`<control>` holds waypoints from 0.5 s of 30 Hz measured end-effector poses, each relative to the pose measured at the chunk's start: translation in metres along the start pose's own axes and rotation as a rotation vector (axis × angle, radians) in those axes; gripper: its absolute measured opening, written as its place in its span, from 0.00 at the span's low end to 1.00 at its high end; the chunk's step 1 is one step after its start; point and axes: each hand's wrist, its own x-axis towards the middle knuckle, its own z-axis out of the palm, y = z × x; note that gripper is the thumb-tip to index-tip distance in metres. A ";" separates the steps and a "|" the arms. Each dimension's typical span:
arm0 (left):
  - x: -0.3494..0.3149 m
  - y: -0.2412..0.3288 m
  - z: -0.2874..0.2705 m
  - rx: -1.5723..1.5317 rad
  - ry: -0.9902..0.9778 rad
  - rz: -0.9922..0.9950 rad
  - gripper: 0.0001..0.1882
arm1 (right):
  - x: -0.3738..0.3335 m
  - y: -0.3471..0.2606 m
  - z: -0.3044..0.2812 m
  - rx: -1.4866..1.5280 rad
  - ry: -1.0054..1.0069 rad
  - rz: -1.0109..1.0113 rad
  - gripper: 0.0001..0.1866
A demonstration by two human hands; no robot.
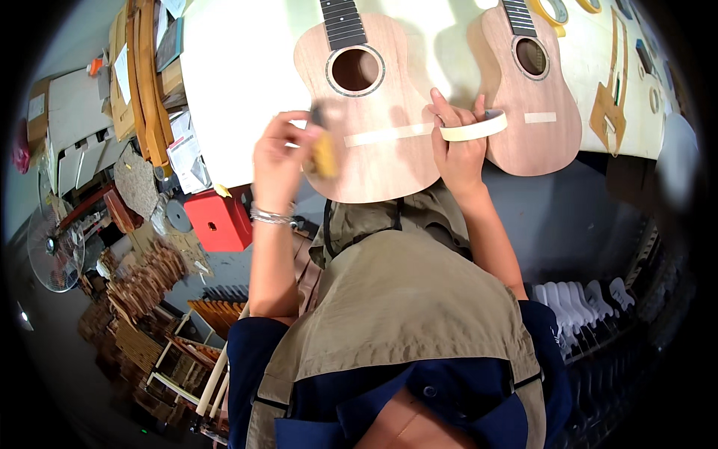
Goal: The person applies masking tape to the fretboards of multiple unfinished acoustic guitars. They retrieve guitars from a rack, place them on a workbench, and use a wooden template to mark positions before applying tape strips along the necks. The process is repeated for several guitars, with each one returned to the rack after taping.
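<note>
Head view, left hand: the left hand (283, 150) is over the left edge of the near guitar, its fingers bent and pinched together on a tool.
Yellow and black tool: the tool (324, 153) is in front of the guitar's face, too blurry to tell what kind it is.
Right hand: the right hand (458, 146) holds a roll of tape, with some fingers pointing up; I cannot tell just how they grip it.
Roll of tape: the cream tape roll (474, 129) is tipped on its side, between the two guitars as seen from above.
Near guitar: the small wooden guitar (374, 165) lies face up, its round end by the person's belly and its neck pointing away.
Tape strip: a long pale strip (389, 135) goes across its face, below the round hole; its right end is by the right hand.
Other guitar: a second small guitar (535, 146) lies to the right, with a shorter strip (540, 117) on it.
Worktop: the pale worktop (239, 75) carries both guitars, and a flat wooden piece (609, 116) is at the far right.
Red box: a red box (218, 222) is left of the left arm.
Clothes: a brown-green apron (404, 292) over a dark blue shirt (250, 359).
</note>
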 end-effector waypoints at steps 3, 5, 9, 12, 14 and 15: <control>-0.014 0.009 0.044 -0.008 -0.229 -0.237 0.06 | 0.001 -0.001 -0.001 0.013 -0.012 -0.008 0.31; -0.012 0.007 0.057 0.085 -0.303 -0.244 0.07 | 0.000 -0.001 -0.001 0.023 -0.015 -0.004 0.31; -0.005 0.003 0.064 0.211 -0.348 -0.247 0.08 | 0.002 -0.004 -0.003 0.029 -0.029 0.009 0.29; -0.002 0.004 0.066 0.242 -0.347 -0.268 0.09 | 0.000 -0.007 -0.002 0.042 -0.076 0.016 0.20; -0.002 0.008 0.069 0.319 -0.330 -0.245 0.08 | 0.008 -0.038 -0.027 0.289 -0.085 -0.206 0.18; -0.002 0.010 0.071 0.352 -0.320 -0.234 0.08 | 0.008 -0.048 -0.040 0.397 -0.117 -0.415 0.17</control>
